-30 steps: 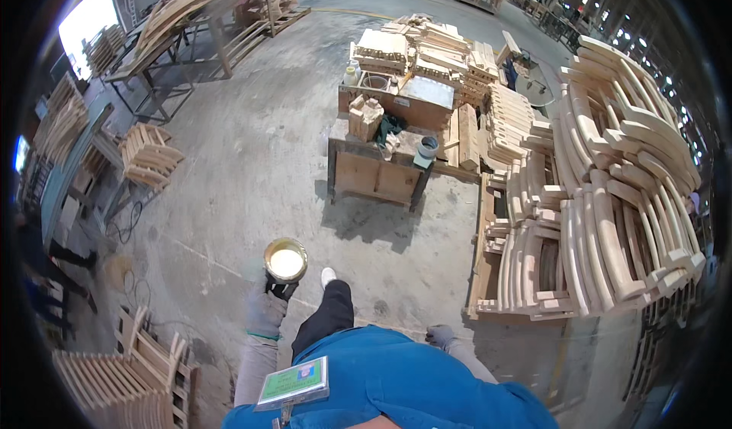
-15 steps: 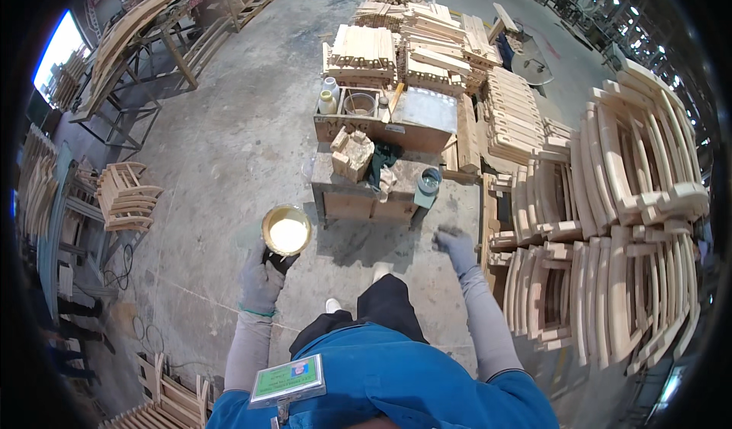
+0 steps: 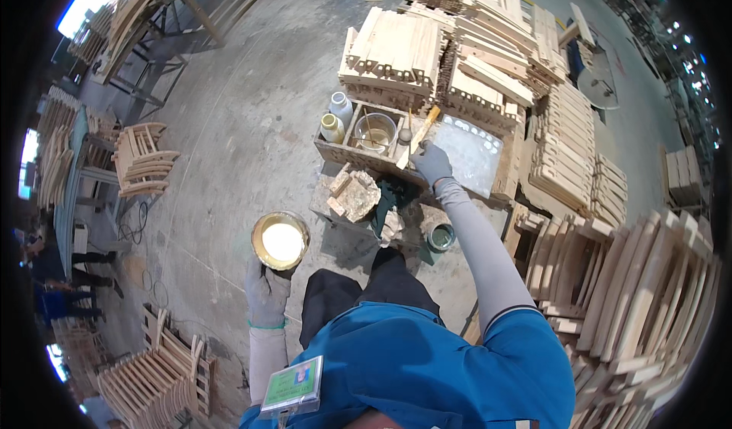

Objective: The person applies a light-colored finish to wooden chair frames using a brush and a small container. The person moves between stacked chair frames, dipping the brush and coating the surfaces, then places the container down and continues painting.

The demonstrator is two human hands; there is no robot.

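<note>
My left hand (image 3: 267,295), in a grey glove, grips a round bowl (image 3: 259,244) from its near side. White creamy liquid (image 3: 283,242) fills much of the bowl. Farther forward, my gloved right hand (image 3: 433,163) reaches to the front edge of a wooden tray box (image 3: 347,153), fingers apart. Its fingertips are close to a flat tool with a yellow handle (image 3: 431,116); whether they touch is unclear. The box also holds a clear tub (image 3: 375,130) with a stick in it and two bottles (image 3: 332,128). A grey-white plate (image 3: 469,154) lies right of my right hand.
Below the box, a low stand carries a crusted block (image 3: 355,195), a dark green cloth (image 3: 393,196) and a jar (image 3: 441,237). Wooden slats (image 3: 393,44) are piled beyond. Curved chair parts (image 3: 633,292) are stacked at right, and more wooden frames (image 3: 152,375) stand at lower left.
My right hand has moved forward and left, from beside the stand to the tray box. The bowl stays in my left hand. My view has turned and come closer to the box.
</note>
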